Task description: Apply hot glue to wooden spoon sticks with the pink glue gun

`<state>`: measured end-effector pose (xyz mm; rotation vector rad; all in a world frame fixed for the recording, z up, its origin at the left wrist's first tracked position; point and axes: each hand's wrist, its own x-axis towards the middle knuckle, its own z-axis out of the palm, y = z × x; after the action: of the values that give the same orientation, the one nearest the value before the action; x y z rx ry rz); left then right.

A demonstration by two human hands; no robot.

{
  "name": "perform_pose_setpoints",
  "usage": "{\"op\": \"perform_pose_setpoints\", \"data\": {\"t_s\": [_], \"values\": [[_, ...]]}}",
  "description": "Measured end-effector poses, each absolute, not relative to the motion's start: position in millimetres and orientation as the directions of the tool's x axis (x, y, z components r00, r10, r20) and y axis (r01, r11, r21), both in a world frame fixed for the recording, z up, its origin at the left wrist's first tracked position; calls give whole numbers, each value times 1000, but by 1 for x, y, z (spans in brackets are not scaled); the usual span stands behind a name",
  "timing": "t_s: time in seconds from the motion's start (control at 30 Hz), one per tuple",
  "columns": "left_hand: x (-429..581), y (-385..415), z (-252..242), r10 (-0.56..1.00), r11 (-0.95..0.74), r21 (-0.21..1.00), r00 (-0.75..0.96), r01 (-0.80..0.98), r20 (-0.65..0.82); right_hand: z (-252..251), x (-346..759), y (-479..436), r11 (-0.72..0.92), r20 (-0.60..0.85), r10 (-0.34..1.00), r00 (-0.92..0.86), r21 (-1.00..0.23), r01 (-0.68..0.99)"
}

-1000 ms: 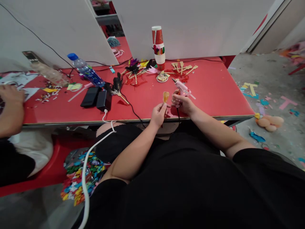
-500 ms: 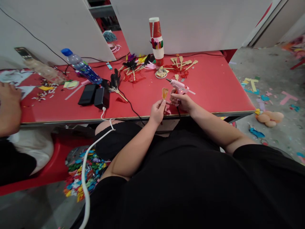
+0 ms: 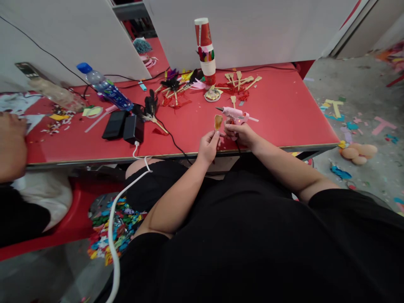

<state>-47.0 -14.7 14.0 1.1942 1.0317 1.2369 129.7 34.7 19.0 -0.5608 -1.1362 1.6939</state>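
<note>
My left hand [image 3: 208,147] pinches a small wooden stick with a flat, paddle-like head [image 3: 218,122], held upright above the table's front edge. The head looks yellowish brown. Beside it, my right hand [image 3: 242,132] is wrapped around a pink glue gun [image 3: 232,112] whose dark nozzle points left, just above the stick's head and apart from it. A glue stick pokes out of the gun's rear. Behind the gun lie a loose wooden stick [image 3: 233,100], a small round dish of yellowish bits [image 3: 213,95] and several more paddle-headed sticks [image 3: 239,79] among red strands.
The red table [image 3: 277,113] holds feathered sticks [image 3: 173,90], stacked paper cups [image 3: 203,33], a blue-capped bottle [image 3: 109,88], a black box [image 3: 134,129] with a white cable and a black phone [image 3: 115,125]. Another person's hand [image 3: 12,139] rests at left. Colourful scraps litter the floor.
The glue gun's nozzle has moved slightly left and down, closer to the stick's head. My left hand stays nearly still, and the view has shifted a little.
</note>
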Motion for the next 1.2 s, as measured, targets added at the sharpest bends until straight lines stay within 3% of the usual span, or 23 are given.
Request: {"op": "perform_pose_setpoints", "data": {"t_s": [0.23,0.37,0.6,1.2], "values": [[-47,-16,15,996,-43,992,78,-122,53,17,128,39,-158,53,932,-359,-830,-535],[-47,-17,16,995,-30,992,86,-126,41,20,130,40,-175,6,939,-344,-853,-492],[-47,-16,15,996,-28,991,80,-128,38,17,132,42,-135,64,921,-383,-872,-470],[-47,-16,15,996,-30,992,83,-122,41,10,137,44,-203,-17,912,-410,-887,-415]]}}
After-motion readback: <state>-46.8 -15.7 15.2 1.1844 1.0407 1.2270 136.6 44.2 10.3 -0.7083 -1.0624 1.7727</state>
